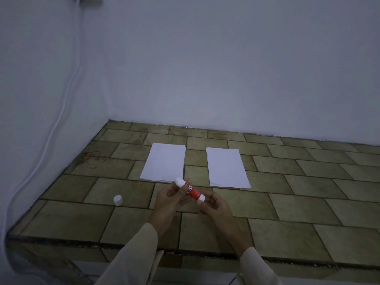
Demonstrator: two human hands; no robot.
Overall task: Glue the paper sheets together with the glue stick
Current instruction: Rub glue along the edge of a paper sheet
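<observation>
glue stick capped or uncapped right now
Uncapped. The glue stick, held by the left hand and right hand, shows bare white glue at its tip; its cap stands apart on the tiled table.

I cannot read the blurred label on the glue stick (190, 189). The left hand (167, 197) covers part of its barrel; the right hand (213, 204) hides its base. Both sleeves (131, 256) are cut off by the bottom edge. The bench (308, 202) runs past the right edge.
</observation>
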